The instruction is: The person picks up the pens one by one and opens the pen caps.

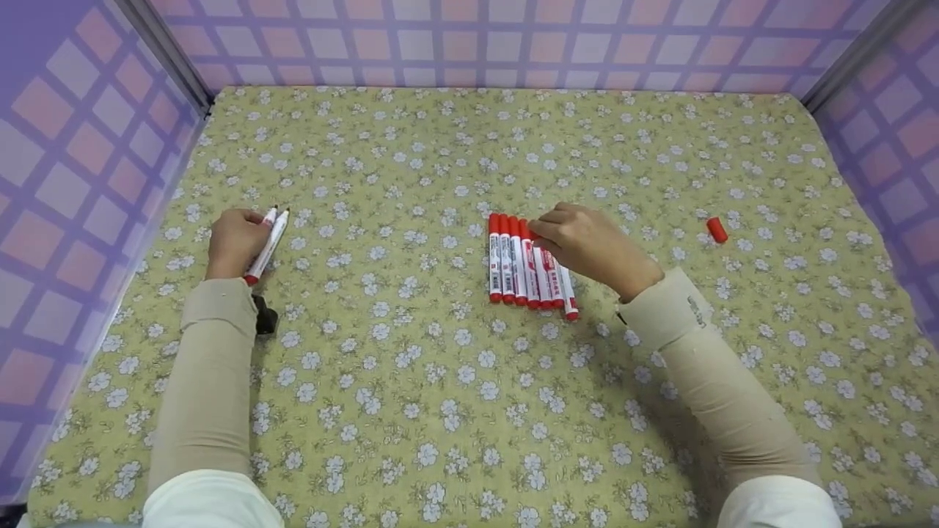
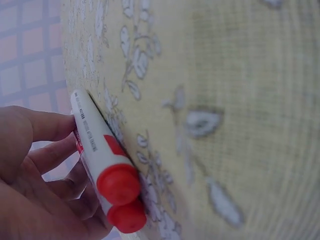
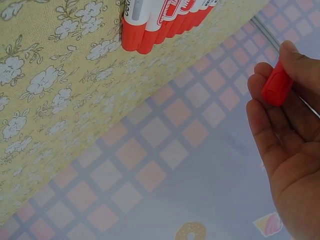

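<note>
Two uncapped white markers (image 1: 270, 246) with red end plugs lie side by side on the left, dark tips pointing away. My left hand (image 1: 233, 238) pinches the nearer one at its side; in the left wrist view the thumb and a fingertip touch the upper part of the white barrels (image 2: 97, 135). In the middle is a row of red-capped markers (image 1: 508, 268), the rightmost slanting outward. Above the row's right end, my right hand (image 1: 579, 238) holds a red marker cap (image 3: 278, 85) between thumb and fingers. That hand hides the tops of the rightmost markers.
Another red cap (image 1: 717, 230) lies on its side to the right. The table wears a yellow flowered cloth (image 1: 411, 411). Checked panels (image 1: 469, 44) stand along the back and both sides. A black object (image 1: 265, 315) sits at the left wrist.
</note>
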`<state>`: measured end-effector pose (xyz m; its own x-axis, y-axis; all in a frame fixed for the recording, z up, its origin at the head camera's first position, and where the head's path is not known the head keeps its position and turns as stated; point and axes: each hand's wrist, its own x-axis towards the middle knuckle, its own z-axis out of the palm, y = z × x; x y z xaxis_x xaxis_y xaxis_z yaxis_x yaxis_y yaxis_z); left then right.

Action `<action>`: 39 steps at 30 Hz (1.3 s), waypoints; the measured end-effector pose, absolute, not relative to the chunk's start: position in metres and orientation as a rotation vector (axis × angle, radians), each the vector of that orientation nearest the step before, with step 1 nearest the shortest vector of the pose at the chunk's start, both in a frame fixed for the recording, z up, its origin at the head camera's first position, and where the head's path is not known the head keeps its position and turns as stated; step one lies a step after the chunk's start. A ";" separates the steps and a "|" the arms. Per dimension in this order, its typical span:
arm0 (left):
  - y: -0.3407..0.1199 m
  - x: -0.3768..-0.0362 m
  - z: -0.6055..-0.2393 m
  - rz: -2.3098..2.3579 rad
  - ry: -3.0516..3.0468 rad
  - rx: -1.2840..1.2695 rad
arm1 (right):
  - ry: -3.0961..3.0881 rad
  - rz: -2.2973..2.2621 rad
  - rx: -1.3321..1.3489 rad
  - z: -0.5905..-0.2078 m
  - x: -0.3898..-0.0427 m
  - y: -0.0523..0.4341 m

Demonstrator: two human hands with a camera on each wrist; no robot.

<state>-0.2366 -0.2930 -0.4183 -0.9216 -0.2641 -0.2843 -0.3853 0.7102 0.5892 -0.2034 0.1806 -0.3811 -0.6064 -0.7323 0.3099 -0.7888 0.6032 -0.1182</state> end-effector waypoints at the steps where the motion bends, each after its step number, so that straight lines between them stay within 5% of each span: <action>1: -0.293 -0.237 -0.419 1.005 2.733 -0.525 | -2.603 0.362 1.254 -0.381 -0.203 0.181; 28: -0.280 -0.235 -0.418 1.030 2.880 -0.465 | -2.571 0.371 1.220 -0.383 -0.204 0.188; 39: -0.250 -0.236 -0.414 1.112 3.002 -0.278 | -2.648 0.330 1.015 -0.385 -0.209 0.209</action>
